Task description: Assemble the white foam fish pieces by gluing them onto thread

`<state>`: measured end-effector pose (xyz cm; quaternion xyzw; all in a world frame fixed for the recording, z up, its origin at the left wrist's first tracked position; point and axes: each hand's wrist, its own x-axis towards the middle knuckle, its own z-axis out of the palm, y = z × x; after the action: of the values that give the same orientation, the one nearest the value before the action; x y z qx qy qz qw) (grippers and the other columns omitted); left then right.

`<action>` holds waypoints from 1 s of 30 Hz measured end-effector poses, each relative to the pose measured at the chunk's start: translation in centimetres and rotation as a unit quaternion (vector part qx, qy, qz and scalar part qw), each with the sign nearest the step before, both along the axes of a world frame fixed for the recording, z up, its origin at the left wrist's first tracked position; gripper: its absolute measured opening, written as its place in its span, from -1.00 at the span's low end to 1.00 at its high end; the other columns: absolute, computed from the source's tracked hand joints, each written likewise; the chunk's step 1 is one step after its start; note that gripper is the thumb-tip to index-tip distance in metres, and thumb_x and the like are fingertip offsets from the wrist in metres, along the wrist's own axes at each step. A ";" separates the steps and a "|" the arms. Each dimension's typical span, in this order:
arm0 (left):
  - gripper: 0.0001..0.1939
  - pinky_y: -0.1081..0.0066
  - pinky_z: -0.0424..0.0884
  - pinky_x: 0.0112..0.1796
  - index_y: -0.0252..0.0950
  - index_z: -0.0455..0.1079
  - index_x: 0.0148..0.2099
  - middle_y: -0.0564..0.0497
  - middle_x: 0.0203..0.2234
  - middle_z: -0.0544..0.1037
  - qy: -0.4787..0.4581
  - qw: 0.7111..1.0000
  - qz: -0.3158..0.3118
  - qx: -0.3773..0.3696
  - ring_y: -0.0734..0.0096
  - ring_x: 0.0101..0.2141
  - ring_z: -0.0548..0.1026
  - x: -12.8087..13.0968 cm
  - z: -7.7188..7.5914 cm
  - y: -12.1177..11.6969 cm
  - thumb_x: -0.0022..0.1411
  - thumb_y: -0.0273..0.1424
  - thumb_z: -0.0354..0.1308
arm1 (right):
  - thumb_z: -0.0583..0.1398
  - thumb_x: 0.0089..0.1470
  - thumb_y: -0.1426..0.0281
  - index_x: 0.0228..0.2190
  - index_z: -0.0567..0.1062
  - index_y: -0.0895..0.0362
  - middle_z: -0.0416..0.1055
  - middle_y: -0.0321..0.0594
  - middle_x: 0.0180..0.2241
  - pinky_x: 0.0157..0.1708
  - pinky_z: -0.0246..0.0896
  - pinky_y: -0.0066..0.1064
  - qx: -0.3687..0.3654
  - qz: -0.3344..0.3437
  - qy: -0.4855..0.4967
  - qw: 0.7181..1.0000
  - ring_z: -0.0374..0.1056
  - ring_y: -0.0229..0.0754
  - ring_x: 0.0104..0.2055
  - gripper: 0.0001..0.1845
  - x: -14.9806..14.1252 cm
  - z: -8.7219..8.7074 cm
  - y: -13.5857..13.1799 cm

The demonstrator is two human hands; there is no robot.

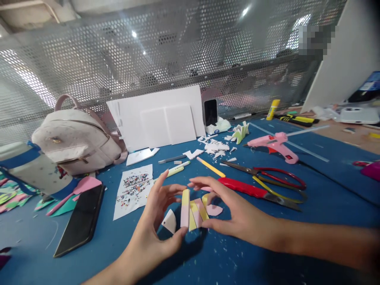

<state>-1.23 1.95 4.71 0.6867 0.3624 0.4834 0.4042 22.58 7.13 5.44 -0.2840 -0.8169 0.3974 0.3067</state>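
Note:
Between my hands is a pink and yellow striped foam piece (pixel 197 211), with a taller upright strip (pixel 185 209) at its left end. My left hand (pixel 162 215) has its thumb at the bottom of that strip and its fingers at the top. From the other side my right hand (pixel 228 206) curls round the stripes, thumb low and fingertips above. A white foam wedge (pixel 170 221) with a small dark dot lies beside my left fingers. Near my right fingers a rounded pink piece (pixel 214 210) shows, partly covered.
A red-handled cutter (pixel 243 187), scissors (pixel 276 176) and a pink glue gun (pixel 276 145) lie to the right. White foam scraps (pixel 216 147) and pens are behind. On the left are a phone (pixel 81 217), a speckled paper sheet (pixel 133 188) and a backpack (pixel 77 138).

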 end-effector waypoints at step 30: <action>-0.09 0.47 0.40 0.11 -0.06 0.13 0.38 -0.06 0.08 0.46 -0.071 0.995 0.069 0.018 0.24 0.10 0.46 -2.8 -3.2 0.9 0.09 -0.13 0.47 | 0.46 -0.04 0.30 0.11 0.39 -0.14 0.38 -0.32 0.09 -0.02 0.30 -0.29 -0.184 0.024 0.137 0.973 0.35 -0.19 -0.04 -0.31 -5.9 -0.3 -0.5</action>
<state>-4.01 2.85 1.53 0.6315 0.3707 0.5640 0.3818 16.67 6.67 5.14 -0.2593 -0.6863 0.5834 0.3484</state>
